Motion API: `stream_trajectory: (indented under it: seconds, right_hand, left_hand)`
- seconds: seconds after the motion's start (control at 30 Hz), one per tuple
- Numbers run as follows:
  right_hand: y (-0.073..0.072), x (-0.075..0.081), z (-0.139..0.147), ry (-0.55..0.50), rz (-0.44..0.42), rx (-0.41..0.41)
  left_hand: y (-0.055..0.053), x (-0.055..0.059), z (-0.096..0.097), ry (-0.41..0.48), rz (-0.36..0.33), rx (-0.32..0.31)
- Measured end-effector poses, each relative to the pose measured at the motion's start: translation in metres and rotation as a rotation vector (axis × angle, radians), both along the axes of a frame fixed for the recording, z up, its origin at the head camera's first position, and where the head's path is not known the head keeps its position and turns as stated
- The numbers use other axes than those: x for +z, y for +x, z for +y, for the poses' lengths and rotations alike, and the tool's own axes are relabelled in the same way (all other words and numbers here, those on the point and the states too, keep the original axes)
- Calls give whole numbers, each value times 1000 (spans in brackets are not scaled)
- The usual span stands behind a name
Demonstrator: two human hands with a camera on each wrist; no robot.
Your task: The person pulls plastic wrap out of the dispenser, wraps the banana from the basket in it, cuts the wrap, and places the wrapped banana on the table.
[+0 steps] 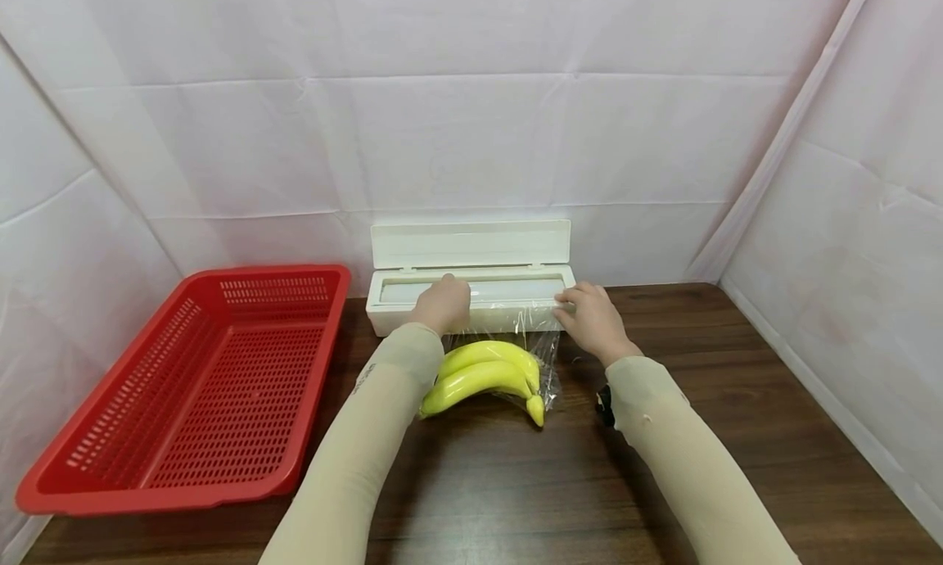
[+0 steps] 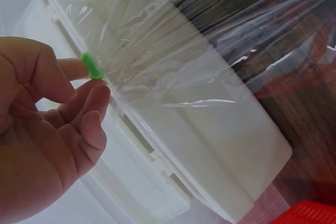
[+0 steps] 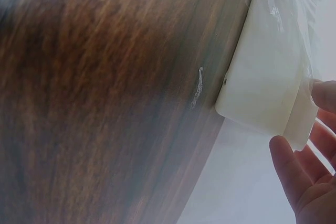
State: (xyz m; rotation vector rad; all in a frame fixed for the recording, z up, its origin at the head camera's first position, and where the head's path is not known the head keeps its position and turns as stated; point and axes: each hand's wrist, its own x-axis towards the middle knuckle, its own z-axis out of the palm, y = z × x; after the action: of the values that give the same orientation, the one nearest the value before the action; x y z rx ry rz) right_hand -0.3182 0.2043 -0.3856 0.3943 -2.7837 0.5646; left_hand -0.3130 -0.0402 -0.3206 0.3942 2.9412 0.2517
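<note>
A white cling film box (image 1: 386, 318) stands at the back with its lid (image 1: 471, 244) raised. Clear cling film (image 1: 547, 356) comes over its front edge and hangs around a bunch of yellow bananas (image 1: 479, 378). With curled fingers, my left hand (image 1: 444, 305) pinches a small green slide cutter (image 2: 92, 65) on the box's edge, plain in the left wrist view. At the box's right end, my right hand (image 1: 593, 321) grips the front corner, thumb and fingers around it and a fingertip against the film. The left hand hides part of the box in the head view.
A red plastic basket (image 1: 298, 434) with slotted walls stands on the left of the dark wooden table (image 1: 508, 499). White cloth (image 1: 471, 139) hangs close behind the box and along both sides. A small scrap of film (image 3: 197, 88) lies beside the box.
</note>
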Motion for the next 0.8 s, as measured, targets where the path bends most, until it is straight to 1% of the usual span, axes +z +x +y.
stream_trajectory:
  seconds: [0.17, 0.37, 0.8]
  right_hand:
    - [-1, -1, 0, 1, 0, 0]
    - [-1, -2, 1, -11, 6, 2]
    - [-4, -6, 1, -21, 26, -7]
  left_hand:
    - [1, 3, 1, -15, -22, -7]
    - [2, 5, 4, -17, -26, -1]
    - [2, 5, 7, -10, -42, -3]
